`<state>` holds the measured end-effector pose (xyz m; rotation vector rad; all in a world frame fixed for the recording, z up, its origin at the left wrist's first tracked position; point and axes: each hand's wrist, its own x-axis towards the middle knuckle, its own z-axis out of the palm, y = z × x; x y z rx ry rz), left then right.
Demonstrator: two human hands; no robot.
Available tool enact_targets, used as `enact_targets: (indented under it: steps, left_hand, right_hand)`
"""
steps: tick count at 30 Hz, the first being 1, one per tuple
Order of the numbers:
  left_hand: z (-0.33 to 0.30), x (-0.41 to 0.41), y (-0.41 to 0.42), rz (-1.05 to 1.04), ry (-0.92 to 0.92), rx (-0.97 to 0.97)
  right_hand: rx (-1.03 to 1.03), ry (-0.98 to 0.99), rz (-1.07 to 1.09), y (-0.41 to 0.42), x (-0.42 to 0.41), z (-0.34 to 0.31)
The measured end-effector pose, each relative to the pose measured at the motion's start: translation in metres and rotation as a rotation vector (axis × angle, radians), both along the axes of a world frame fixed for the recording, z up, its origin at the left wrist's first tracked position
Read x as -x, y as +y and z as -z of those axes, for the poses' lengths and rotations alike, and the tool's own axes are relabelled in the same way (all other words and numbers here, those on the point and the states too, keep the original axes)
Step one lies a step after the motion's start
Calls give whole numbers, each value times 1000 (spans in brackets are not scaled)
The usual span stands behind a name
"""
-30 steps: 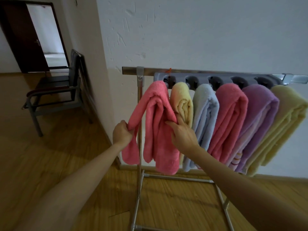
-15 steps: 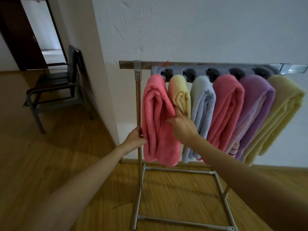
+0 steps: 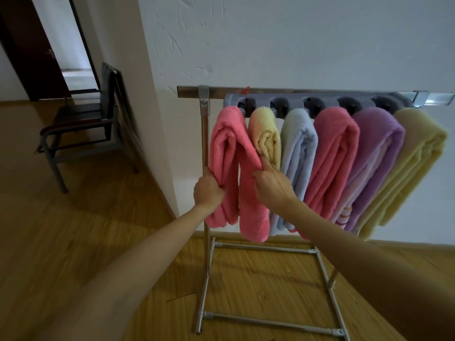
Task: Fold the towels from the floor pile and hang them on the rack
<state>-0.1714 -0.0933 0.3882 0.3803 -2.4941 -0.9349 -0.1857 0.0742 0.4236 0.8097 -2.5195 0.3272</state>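
Hands on the leftmost pink towel (image 3: 227, 153), which hangs on the metal rack (image 3: 205, 134): left hand (image 3: 208, 191) clenches its left fold, right hand (image 3: 272, 184) pinches the right fold. Yellow (image 3: 267, 141), blue (image 3: 299, 153), pink (image 3: 332, 156), purple (image 3: 374, 158) and cream (image 3: 413, 156) towels hang alongside.

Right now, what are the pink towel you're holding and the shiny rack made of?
The pink towel looks like soft, fluffy terry cloth, probably cotton: its surface is fuzzy and the folds are plump. The rack looks like polished metal, maybe steel: its thin silver tubes glint.
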Motion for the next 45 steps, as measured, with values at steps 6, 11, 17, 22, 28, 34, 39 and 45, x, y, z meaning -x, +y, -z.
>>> enact_targets:
  steps: [6, 11, 17, 22, 28, 34, 39, 45]
  left_hand:
    - [-9, -4, -32, -61, 9, 161]
    - [-22, -11, -49, -85, 33, 309]
    - [-31, -13, -60, -116, 35, 410]
    - [-31, -19, -54, -67, 59, 474]
    - [-6, -18, -36, 10, 59, 404]
    - [9, -25, -11, 150, -167, -46]
    - [15, -54, -4, 226, -301, -160]
    - [16, -105, 10, 266, -307, -179]
  right_hand:
    - [157, -128, -90, -21, -18, 6]
    - [263, -239, -126, -50, -16, 8]
    - [145, -316, -48, -66, -7, 5]
    - [137, -286, 48, -64, 2, 3]
    - [117, -346, -54, -60, 15, 15]
    - [-26, -526, -200, -40, -2, 4]
    - [-159, -626, -196, -6, -32, -6]
    - [-174, -643, -71, 43, -73, 3]
